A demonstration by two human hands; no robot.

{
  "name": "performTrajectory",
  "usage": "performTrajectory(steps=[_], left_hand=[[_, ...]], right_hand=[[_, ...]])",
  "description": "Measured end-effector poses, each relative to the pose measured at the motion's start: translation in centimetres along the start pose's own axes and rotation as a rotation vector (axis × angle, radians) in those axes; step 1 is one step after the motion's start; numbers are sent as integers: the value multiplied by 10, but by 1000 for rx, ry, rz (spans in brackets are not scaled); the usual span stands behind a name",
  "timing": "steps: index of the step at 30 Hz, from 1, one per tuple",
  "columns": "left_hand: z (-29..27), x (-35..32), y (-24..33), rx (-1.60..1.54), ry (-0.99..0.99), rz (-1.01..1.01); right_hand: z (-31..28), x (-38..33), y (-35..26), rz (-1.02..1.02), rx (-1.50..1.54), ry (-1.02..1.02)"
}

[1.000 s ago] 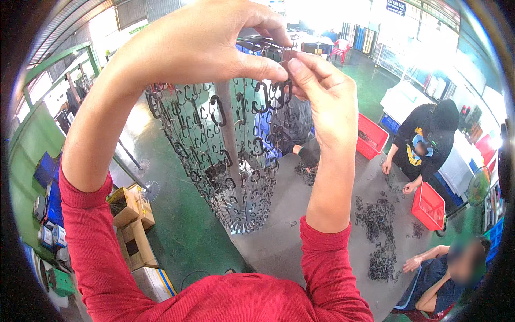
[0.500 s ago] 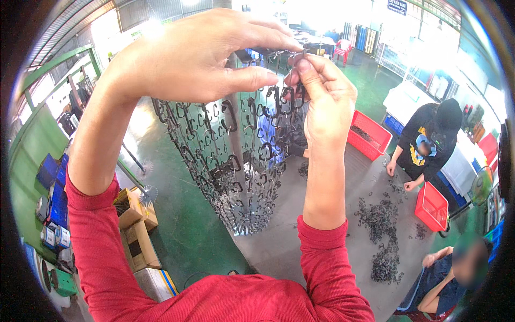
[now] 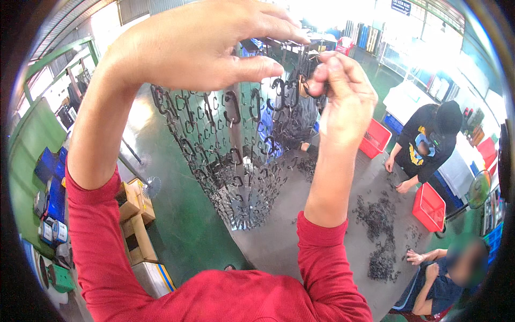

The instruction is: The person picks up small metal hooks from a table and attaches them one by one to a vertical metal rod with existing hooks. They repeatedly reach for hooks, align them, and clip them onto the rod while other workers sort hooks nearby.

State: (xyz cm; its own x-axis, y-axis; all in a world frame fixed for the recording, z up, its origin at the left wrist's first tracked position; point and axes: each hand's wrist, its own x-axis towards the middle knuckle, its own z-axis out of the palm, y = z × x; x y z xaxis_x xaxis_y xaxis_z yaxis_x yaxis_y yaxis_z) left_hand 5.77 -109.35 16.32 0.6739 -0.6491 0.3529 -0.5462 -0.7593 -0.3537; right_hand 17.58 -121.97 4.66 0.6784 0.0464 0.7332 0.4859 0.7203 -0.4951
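In front of me hangs a tall round rack with many rows of small black C-shaped hooks (image 3: 232, 106). My left hand (image 3: 188, 45) reaches across its top. The thumb and fingers there are apart, and I see nothing held between them; the fingertips are close to the rack's upper rim. At the right side of the rim, my right hand (image 3: 346, 99) has thumb and fingers pinched together on a black hook (image 3: 310, 88), part of which the fingers hide. Other hooks hang right beside it.
On the grey table (image 3: 332, 188) lies a heap of black hooks (image 3: 378, 214). Two red baskets (image 3: 430, 208) stand near it. A person in black (image 3: 429, 134) and a seated person (image 3: 445, 273) work at its right side. Cardboard boxes (image 3: 139, 236) are at lower left.
My right hand has moved to the right, away from the left fingertips, with a hook now showing in its pinch. The left hand has risen slightly. The seated person's hand has reached onto the table.
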Motion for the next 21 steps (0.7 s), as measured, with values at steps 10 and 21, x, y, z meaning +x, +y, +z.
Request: performTrajectory(steps=[10, 21], left_hand=[[-9, -4, 7, 13, -110, -225], [-8, 3, 6, -218, -63, -285]], right_hand=[[-132, -5, -29, 128, -1522, 249], [13, -2, -13, 78, -319, -282]])
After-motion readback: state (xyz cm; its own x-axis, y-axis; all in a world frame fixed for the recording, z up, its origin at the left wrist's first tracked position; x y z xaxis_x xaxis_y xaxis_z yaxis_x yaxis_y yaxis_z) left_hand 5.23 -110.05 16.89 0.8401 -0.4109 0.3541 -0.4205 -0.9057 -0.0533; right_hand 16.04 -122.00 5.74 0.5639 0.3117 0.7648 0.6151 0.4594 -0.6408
